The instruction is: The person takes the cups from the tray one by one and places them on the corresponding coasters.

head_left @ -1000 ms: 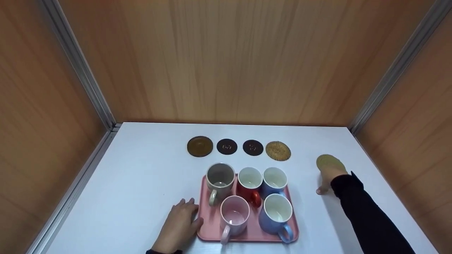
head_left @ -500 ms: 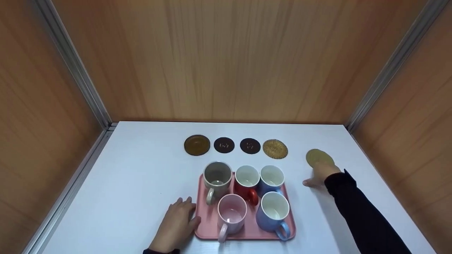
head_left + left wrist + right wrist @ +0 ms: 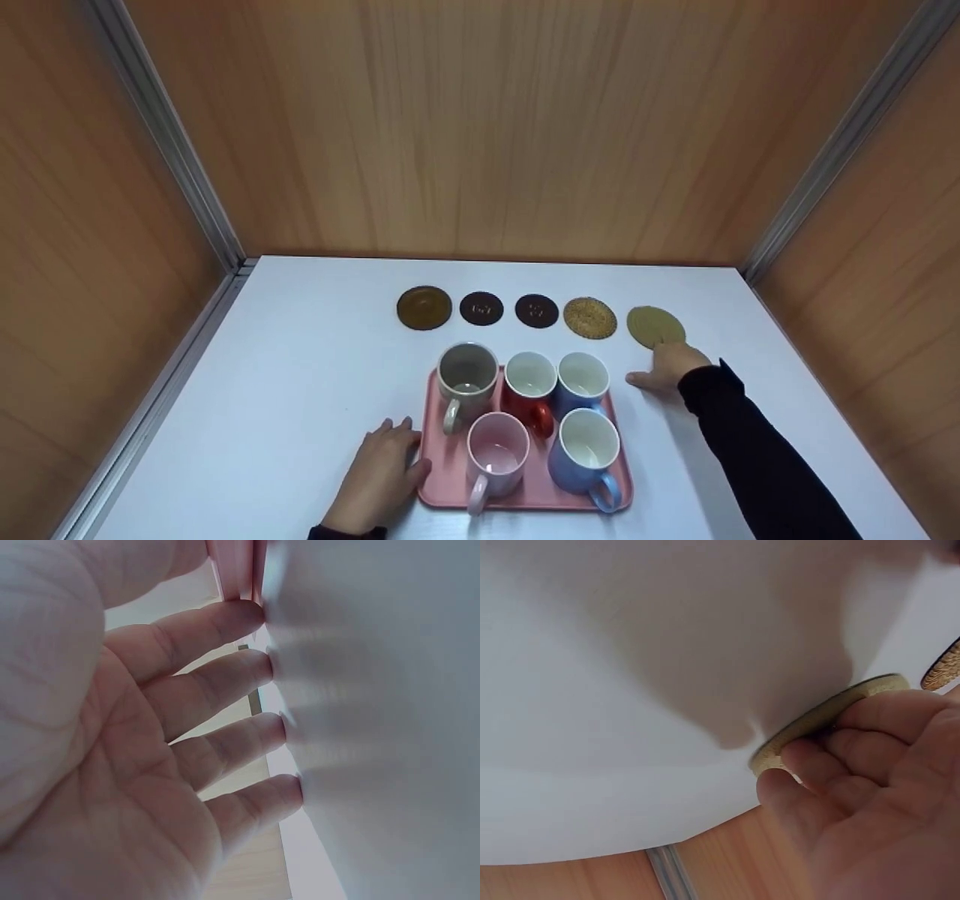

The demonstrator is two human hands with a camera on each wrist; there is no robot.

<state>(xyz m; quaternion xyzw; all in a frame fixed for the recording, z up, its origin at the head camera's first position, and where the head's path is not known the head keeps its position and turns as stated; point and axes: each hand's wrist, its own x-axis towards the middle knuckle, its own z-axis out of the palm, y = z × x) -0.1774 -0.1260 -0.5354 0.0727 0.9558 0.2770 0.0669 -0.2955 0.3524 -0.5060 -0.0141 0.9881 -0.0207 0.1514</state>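
Observation:
My right hand (image 3: 670,366) has its fingertips on the near edge of an olive-green round coaster (image 3: 655,325), which lies on the white table. Its thumb is spread to the left, apart from the coaster. In the right wrist view the fingers (image 3: 870,742) meet the edge of the coaster. My left hand (image 3: 379,469) rests beside the pink tray (image 3: 448,487), thumb and index at its left edge. In the left wrist view the spread fingertips touch the table. On the tray stand a grey mug (image 3: 466,394), a red mug (image 3: 521,405), a pink mug (image 3: 497,457) and two blue mugs (image 3: 583,457).
Left of the olive coaster lie a woven tan coaster (image 3: 590,318), two dark coasters (image 3: 537,311) and a brown round coaster (image 3: 424,308), all in a row. Wooden panels (image 3: 480,135) enclose the table at the back and sides.
My right hand has slid the olive coaster leftward and slightly away, up beside the woven tan one. The left hand, the tray and the mugs have stayed in place.

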